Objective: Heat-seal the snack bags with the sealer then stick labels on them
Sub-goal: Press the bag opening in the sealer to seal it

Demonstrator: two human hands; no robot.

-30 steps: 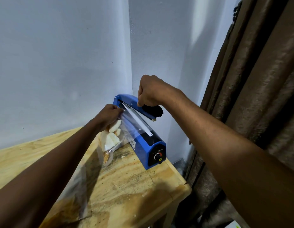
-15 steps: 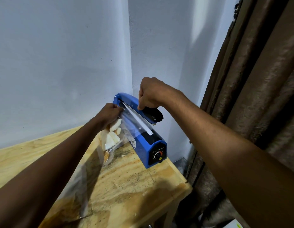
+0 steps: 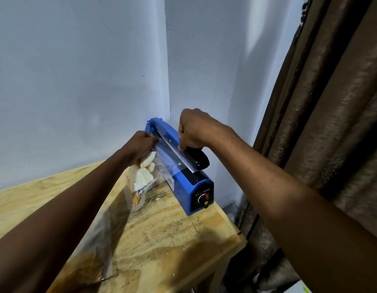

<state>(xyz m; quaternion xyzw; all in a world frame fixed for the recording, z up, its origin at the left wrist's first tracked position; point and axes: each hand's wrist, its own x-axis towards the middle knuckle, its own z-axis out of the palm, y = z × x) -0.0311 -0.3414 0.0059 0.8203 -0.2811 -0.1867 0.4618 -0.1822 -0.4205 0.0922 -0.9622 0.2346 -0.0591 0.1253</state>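
Note:
A blue heat sealer (image 3: 184, 188) with a black dial stands at the far right corner of the wooden table (image 3: 162, 235). Its arm is nearly down, and my right hand (image 3: 196, 130) grips the arm's black handle (image 3: 197, 158) from above. A clear snack bag (image 3: 145, 176) of pale chips lies to the sealer's left, its open top laid across the sealing bar under the arm. My left hand (image 3: 141, 144) pinches the bag's top edge at the far end of the bar.
White walls meet in a corner just behind the sealer. A brown curtain (image 3: 322, 123) hangs at the right, close to the table's edge. Another clear bag (image 3: 94, 250) lies on the table under my left forearm.
My right hand has pushed the sealer arm lower toward the bar over the bag's top. My left hand stays on the bag's edge.

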